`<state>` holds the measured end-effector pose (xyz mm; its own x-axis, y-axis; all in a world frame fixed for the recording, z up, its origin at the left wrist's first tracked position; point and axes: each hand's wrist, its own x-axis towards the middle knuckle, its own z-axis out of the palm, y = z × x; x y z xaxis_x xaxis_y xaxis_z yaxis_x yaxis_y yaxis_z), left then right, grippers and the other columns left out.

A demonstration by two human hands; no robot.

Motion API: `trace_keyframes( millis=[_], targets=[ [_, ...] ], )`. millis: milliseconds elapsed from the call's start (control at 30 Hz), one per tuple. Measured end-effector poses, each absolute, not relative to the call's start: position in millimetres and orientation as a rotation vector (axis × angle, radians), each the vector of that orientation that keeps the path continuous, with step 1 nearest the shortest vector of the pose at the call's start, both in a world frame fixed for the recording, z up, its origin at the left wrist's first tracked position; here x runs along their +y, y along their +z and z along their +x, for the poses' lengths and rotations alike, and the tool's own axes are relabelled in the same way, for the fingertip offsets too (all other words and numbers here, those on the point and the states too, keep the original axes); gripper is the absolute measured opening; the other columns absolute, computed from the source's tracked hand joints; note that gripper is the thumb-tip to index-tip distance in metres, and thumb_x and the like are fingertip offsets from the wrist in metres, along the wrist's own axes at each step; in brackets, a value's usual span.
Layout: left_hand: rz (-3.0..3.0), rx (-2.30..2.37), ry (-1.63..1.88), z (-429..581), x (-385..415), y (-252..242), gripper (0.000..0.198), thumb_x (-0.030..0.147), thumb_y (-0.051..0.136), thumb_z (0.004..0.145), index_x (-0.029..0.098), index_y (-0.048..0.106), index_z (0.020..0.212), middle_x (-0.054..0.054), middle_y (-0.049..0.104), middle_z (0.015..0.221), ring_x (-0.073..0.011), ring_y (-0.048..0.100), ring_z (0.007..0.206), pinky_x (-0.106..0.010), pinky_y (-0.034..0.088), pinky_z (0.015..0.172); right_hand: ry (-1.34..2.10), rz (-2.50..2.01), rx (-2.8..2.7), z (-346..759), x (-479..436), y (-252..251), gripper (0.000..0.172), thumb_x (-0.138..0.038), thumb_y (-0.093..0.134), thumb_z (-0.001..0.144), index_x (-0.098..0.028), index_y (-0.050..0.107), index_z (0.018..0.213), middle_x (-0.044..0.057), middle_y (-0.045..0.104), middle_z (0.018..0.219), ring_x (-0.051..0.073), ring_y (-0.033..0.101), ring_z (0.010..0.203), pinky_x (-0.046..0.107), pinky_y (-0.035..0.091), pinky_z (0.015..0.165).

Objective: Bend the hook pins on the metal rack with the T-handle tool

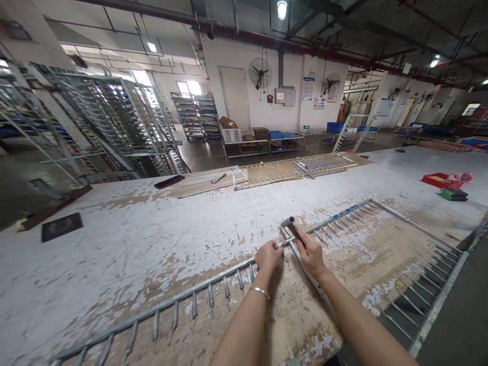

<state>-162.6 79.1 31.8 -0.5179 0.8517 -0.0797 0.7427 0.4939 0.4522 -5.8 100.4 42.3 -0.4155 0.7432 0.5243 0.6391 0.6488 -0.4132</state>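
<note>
A long metal frame point(213, 278) lies on the worktable, with a row of thin metal prongs along its far bar. My left hand point(269, 256), with a bangle at the wrist, is closed at this bar near the frame's middle; whatever its fingertips pinch is hidden. Just to the right, my right hand point(310, 254) is closed around a hammer-like metal tool point(287, 222) with a grey cylindrical head. The tool's head sits just above the bar, close to my left fingertips. A metal crossbar point(301, 262) runs beneath my right hand toward me.
Across the worn white table point(213, 218) lie a second pronged frame point(274, 182), a wrench point(218, 178), a phone-like dark object point(170, 182) and a dark plate point(62, 226). A red tray point(436, 179) and a green block point(453, 194) stand right. Racks point(114, 117) rise behind.
</note>
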Motion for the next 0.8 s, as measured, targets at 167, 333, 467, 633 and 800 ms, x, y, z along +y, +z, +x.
trace_keyframes(
  millis=[167,333,467,633,800],
  targets=[
    [1.343,2.439,0.527,-164.3,79.5,32.9,0.011,0.033,0.059,0.076,0.025,0.066,0.079,-0.005,0.073,0.086,-0.0228,0.067,0.086,-0.026,0.041,0.064,0.228,-1.153,-2.368,-6.7,100.8,42.1,0.04,-0.025,0.049,0.094,-0.03,0.057,0.133,0.003,0.075,0.098,0.02,0.069,0.089,0.026,0.051,0.077],
    [1.363,2.436,0.526,-164.9,79.3,33.3,0.009,0.03,0.058,0.075,0.025,0.065,0.075,-0.004,0.073,0.083,-0.0223,0.067,0.084,-0.026,0.04,0.063,0.186,-1.085,-2.235,-7.5,100.9,46.7,0.044,-0.025,0.035,0.1,-0.023,0.046,0.142,0.008,0.062,0.131,0.017,0.062,0.11,0.025,0.046,0.09],
    [1.353,2.431,0.523,-165.3,78.9,33.6,0.009,0.031,0.059,0.074,0.025,0.065,0.077,-0.004,0.073,0.084,-0.0227,0.067,0.086,-0.026,0.04,0.063,0.19,-1.188,-2.365,-9.1,100.3,41.2,0.04,-0.025,0.046,0.097,-0.027,0.054,0.135,0.006,0.073,0.107,0.019,0.069,0.091,0.025,0.049,0.075],
    [1.362,2.432,0.519,-165.3,78.8,33.1,0.007,0.029,0.059,0.074,0.025,0.065,0.075,-0.004,0.073,0.083,-0.0218,0.067,0.085,-0.026,0.04,0.064,0.14,-1.178,-2.234,-12.5,99.3,42.5,0.049,-0.027,0.038,0.1,-0.024,0.034,0.148,0.01,0.066,0.122,0.02,0.065,0.104,0.027,0.048,0.083],
    [1.36,2.435,0.52,-165.2,79.2,32.8,0.008,0.029,0.059,0.075,0.025,0.066,0.077,-0.005,0.073,0.084,-0.0218,0.067,0.085,-0.026,0.041,0.066,0.143,-1.25,-2.355,-11.4,98.0,39.7,0.046,-0.025,0.046,0.096,-0.026,0.046,0.142,0.007,0.074,0.099,0.02,0.069,0.087,0.026,0.049,0.073]
  ],
)
